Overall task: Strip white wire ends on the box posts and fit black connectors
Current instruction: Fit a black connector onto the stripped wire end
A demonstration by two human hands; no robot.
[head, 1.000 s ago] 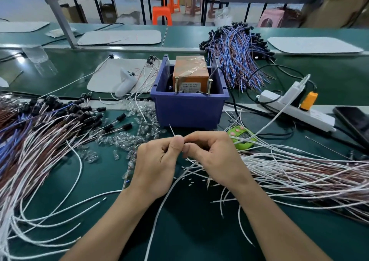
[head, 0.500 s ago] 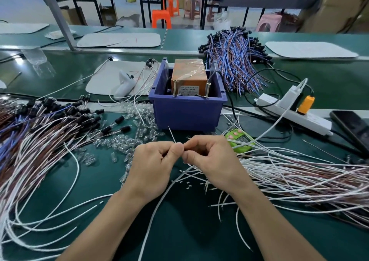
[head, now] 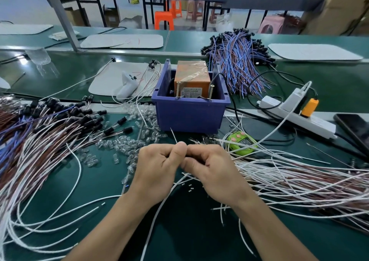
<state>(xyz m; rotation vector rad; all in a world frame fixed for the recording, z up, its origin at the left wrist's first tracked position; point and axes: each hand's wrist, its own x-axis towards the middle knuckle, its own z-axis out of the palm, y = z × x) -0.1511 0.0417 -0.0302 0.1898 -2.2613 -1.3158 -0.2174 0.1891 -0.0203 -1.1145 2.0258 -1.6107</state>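
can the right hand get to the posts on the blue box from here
Probably yes: the posts stand at the box's open near rim, straight beyond the right hand, with nothing tall between. But its grip is busy pinching the wire.

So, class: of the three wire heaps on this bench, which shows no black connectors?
The mostly white heap at the right, beside the right hand: its visible ends are bare. The left heap and the far blue heap both carry black connectors.

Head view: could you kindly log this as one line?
left hand, right hand: pinch thin white wire | wire end: sticks up before blue plastic box | box posts: untouched
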